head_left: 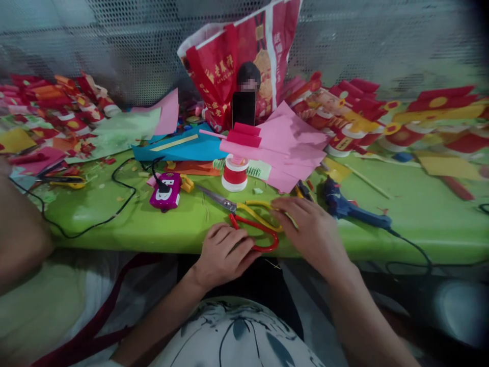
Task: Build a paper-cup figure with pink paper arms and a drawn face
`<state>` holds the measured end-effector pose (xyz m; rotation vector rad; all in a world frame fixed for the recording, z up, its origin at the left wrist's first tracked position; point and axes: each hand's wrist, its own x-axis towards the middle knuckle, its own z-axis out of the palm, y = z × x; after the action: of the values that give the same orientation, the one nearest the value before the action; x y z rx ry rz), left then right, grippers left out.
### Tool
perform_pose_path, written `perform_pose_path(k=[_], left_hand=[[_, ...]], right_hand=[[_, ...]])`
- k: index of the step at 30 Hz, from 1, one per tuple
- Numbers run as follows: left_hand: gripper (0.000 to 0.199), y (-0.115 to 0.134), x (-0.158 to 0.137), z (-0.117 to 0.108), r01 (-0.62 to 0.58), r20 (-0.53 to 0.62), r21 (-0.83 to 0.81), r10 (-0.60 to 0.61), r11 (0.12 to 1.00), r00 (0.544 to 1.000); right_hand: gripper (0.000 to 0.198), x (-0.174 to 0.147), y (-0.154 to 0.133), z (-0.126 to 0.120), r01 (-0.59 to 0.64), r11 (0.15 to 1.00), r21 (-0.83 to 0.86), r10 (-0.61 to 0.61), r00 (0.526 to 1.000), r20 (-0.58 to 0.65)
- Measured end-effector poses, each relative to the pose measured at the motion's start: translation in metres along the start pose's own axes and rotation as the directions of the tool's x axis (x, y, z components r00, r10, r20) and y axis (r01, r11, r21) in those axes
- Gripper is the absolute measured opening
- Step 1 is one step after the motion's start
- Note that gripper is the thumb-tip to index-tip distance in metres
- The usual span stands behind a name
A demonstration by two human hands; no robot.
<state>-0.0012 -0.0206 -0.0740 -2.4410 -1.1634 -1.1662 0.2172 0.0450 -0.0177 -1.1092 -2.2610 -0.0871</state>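
Note:
A pair of scissors (229, 205) with one yellow and one red handle lies on the green table, its blades pointing to the back left. My right hand (313, 232) has its fingers curled at the yellow handle, gripping its outer end. Beside the red handle, my left hand (227, 255) rests at the table's front edge with fingers bent and pressed together; what lies under them is hidden. Just behind the scissors stands a small red-and-white paper figure (234, 176) with a rolled red and pink paper top. A purple toy-like device (166, 191) with a black cable sits left of the blades.
A blue glue gun (353, 209) with a trailing cord lies at right. Pink paper sheets (290, 145), a blue sheet (183, 145) and a red bag (217, 71) stand behind. Several paper figures (431, 127) line both sides. At left is another person's arm (21, 229).

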Motion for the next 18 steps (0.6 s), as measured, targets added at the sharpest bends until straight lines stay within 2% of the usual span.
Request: perform_pose_path(k=[6,7,9,11,12,13,14,15,16,18], left_hand=[[0.029,0.001,0.001,-0.003,0.09,-0.012,0.008,-0.09,0.996,0.996],[0.033,0.001,-0.001,-0.004,0.095,-0.035,0.012,-0.094,0.995,0.995],[0.035,0.001,-0.01,-0.006,0.081,-0.13,0.023,-0.077,0.996,0.989],[0.026,0.003,-0.026,-0.005,0.04,-0.211,0.018,-0.035,0.999,0.977],[0.017,0.005,-0.037,-0.003,0.003,-0.201,-0.01,-0.005,1.0,0.98],[0.007,0.007,-0.05,0.002,-0.004,-0.109,-0.05,-0.002,0.999,0.994],[0.011,0.009,-0.064,0.008,0.029,0.03,-0.076,-0.027,0.997,0.999],[0.027,0.012,-0.078,0.016,0.097,0.214,-0.1,-0.074,0.99,0.974],[0.036,0.014,-0.093,0.026,0.213,0.425,-0.07,-0.165,0.974,0.89],[0.035,0.017,-0.119,0.046,0.285,0.568,-0.029,-0.218,0.958,0.793]], right_hand=[[0.018,0.043,0.018,0.028,0.035,0.986,-0.166,-0.003,0.982,0.187],[0.019,0.043,0.016,0.029,0.032,0.985,-0.17,-0.004,0.986,0.166],[0.019,0.036,0.008,0.025,0.016,0.989,-0.146,-0.011,0.999,0.039],[0.015,0.016,-0.004,0.018,0.003,0.997,-0.072,-0.013,0.99,-0.139],[0.011,0.001,-0.011,0.015,0.004,1.0,-0.018,-0.008,0.98,-0.201],[0.007,-0.018,-0.017,0.014,-0.01,1.0,0.024,0.015,0.969,-0.245],[0.011,-0.038,-0.023,0.016,-0.049,0.997,0.062,0.064,0.964,-0.259],[0.018,-0.061,-0.028,0.021,-0.094,0.99,0.102,0.117,0.961,-0.249],[0.026,-0.085,-0.031,0.029,-0.155,0.978,0.137,0.183,0.958,-0.22],[0.037,-0.13,-0.032,0.054,-0.367,0.913,0.176,0.379,0.924,-0.04]])
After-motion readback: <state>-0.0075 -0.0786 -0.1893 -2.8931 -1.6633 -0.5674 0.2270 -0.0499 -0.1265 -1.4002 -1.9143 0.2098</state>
